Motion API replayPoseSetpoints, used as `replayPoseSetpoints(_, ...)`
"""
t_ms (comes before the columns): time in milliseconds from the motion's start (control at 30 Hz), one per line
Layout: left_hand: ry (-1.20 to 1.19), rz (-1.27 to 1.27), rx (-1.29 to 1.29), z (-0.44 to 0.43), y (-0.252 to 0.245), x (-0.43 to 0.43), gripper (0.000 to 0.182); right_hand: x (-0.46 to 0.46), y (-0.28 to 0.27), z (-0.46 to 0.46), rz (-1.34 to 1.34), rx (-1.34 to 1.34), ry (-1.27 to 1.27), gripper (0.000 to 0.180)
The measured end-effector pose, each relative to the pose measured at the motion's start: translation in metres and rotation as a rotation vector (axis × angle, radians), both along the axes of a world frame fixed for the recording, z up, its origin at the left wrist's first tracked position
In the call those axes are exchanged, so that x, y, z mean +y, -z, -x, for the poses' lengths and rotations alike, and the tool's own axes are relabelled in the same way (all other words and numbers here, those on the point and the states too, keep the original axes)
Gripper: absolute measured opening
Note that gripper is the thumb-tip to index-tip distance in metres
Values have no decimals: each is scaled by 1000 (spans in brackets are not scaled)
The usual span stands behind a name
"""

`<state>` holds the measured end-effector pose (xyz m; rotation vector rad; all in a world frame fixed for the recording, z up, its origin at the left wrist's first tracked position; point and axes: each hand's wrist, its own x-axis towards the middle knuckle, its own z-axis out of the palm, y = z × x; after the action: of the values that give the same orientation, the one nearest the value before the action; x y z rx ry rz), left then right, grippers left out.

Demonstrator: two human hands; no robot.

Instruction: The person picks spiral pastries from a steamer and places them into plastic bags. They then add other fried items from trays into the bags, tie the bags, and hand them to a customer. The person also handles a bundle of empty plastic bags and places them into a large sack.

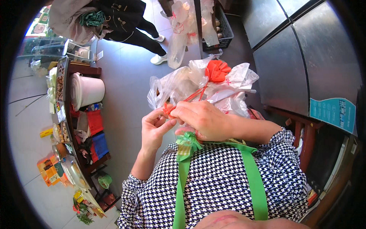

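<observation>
My left hand [157, 126] pinches one side of a small bunch of red plastic string [168, 110] in front of my chest. Close against it, my right hand [204, 117] has its fingers closed on the other side of the same bunch. From there, red strands run up to a bundled red plastic bag [217, 71]. That bag rests among white and clear plastic bags [240, 77] heaped just beyond my hands. Below my fingers, a green bow [188, 139] sits on the front of a green apron. My right fingertips are partly hidden.
Another person [128, 25] stands at the upper left. Along the left runs a shelf unit with a white lidded bucket [88, 89], food trays and packages. Clear bags hang at the top near a black crate [226, 31]. Metal cabinet doors [280, 68] stand at the right.
</observation>
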<state>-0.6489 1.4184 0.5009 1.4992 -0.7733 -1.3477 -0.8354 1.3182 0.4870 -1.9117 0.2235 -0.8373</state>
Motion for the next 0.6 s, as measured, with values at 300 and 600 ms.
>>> replayPoseSetpoints(300,35,64,-77,-2,22,-9,24,-11,6,3,6,83,28,30)
replayPoseSetpoints(600,-599,72,103,-45,49,46,45,-43,48,118,-641,57,653,31)
